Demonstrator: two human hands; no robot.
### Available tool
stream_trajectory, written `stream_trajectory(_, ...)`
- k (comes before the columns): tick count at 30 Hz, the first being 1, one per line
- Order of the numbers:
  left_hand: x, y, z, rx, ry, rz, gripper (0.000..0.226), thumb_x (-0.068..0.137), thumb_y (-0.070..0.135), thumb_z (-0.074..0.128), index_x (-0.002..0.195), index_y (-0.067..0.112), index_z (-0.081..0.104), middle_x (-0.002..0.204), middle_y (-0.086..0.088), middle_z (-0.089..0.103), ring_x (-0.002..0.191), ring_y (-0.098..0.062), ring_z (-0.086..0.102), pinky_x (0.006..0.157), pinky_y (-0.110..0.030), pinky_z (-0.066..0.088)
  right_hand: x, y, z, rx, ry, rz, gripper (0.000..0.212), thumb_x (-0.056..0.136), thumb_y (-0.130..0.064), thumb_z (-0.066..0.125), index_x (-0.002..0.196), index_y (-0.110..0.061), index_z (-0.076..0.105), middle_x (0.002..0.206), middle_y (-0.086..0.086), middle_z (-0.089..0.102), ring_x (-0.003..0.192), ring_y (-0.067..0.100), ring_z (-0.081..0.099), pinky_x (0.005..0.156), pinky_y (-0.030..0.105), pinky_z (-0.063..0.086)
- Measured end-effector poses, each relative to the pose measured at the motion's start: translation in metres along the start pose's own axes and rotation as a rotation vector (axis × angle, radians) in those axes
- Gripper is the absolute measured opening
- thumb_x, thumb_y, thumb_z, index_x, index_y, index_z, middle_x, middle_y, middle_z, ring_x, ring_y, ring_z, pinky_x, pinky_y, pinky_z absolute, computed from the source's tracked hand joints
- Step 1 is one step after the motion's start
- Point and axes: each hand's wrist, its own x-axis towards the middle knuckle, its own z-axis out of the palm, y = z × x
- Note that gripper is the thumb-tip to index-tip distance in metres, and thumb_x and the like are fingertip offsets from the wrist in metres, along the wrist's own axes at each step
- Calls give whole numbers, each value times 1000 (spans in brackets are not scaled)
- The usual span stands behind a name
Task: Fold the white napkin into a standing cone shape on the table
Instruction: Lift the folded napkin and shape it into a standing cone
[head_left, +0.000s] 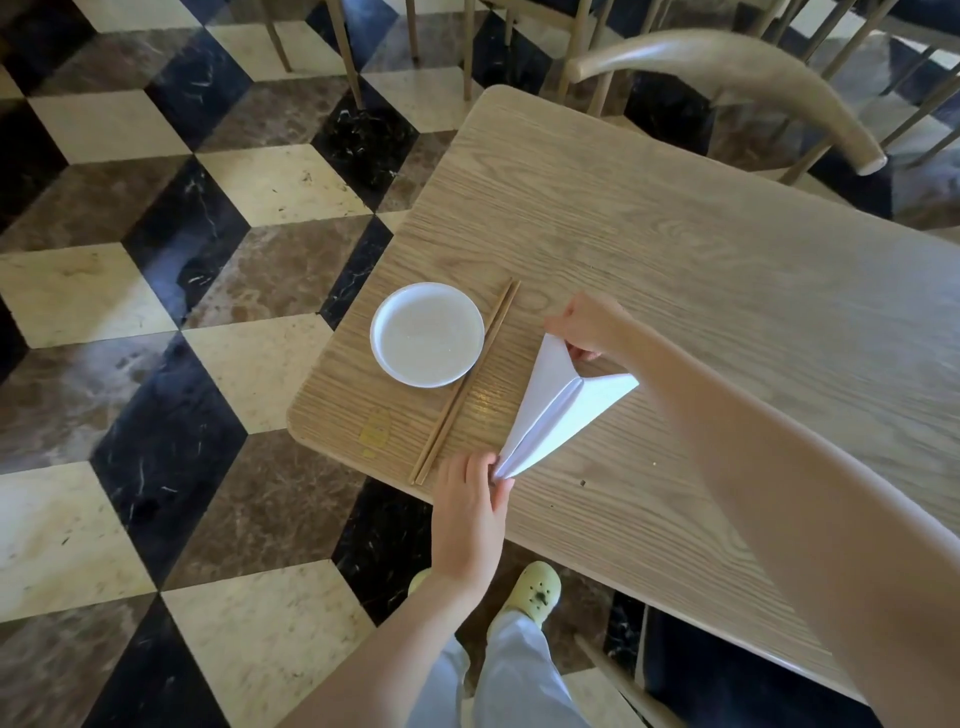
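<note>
The white napkin (558, 410) lies on the wooden table (727, 291) folded into a long pointed kite shape, its tip toward the near edge. My left hand (470, 512) pinches that tip between thumb and fingers. My right hand (589, 325) grips the napkin's upper left corner at the wide far end and lifts that flap off the table. The right flap lies flat, with a crease down the middle.
A white round plate (427, 335) sits left of the napkin, with a pair of wooden chopsticks (465, 384) lying between them. A wooden chair (753, 78) stands at the far side. The table's near edge runs just below my left hand, above a chequered floor.
</note>
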Motion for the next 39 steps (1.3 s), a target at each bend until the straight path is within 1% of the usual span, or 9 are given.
stream_trajectory(2,1,-2,1,-2,-10,-15,24,73,11,77,92,7,63,81,-4,63,73,-15,56,67,-18,45,4,-3,9,36,12,22,29,86,-16,56,60,-11,45,57,5,49,44,15,46,28,12,32)
stream_trajectory(8,3,3,3,-94,23,-145,16,71,12,79,84,9,69,77,-3,61,70,-19,56,58,-31,54,15,-16,23,-9,149,-18,18,78,-3,45,65,-11,37,62,3,38,44,15,34,34,17,24)
stream_trajectory(12,4,10,6,-46,13,-147,18,69,18,81,83,14,70,72,2,64,68,-14,55,63,-21,44,16,-20,26,12,173,-38,15,74,-2,43,66,-12,35,59,5,43,38,18,35,30,14,23)
stream_trajectory(17,4,11,6,-25,-1,-155,18,72,22,79,83,14,67,71,4,65,67,-12,54,66,-21,41,6,-12,15,85,177,-114,12,83,-11,43,79,-10,54,72,9,57,55,23,50,50,27,43)
stream_trajectory(20,4,8,6,-24,-25,-124,17,72,23,78,78,14,65,68,4,63,65,-10,51,62,-19,40,-6,11,-5,208,328,-93,15,79,-13,40,74,-15,54,74,9,65,66,26,57,63,38,51)
stream_trajectory(27,9,11,7,2,-44,-100,13,76,27,74,77,16,68,67,6,66,63,-9,53,64,-21,37,-75,97,22,453,681,137,16,83,-12,44,90,-18,57,88,11,69,86,28,63,72,30,46)
stream_trajectory(30,10,12,9,7,-89,-117,12,80,28,70,80,16,67,72,5,66,67,-12,54,67,-24,39,-96,110,61,425,616,188,18,87,-12,45,97,-14,60,92,10,68,90,28,62,71,29,44)
stream_trajectory(34,10,12,6,62,-154,-79,12,83,27,67,84,15,64,77,3,64,73,-17,55,70,-30,45,-107,103,84,183,512,80,23,84,-7,46,103,-7,61,105,9,63,101,27,56,78,30,43)
stream_trajectory(39,12,12,-10,28,-274,11,11,85,20,64,81,10,59,79,1,57,74,-14,44,64,-24,32,-111,94,74,150,352,157,22,84,-13,46,103,-8,57,109,9,57,105,30,52,80,31,40)
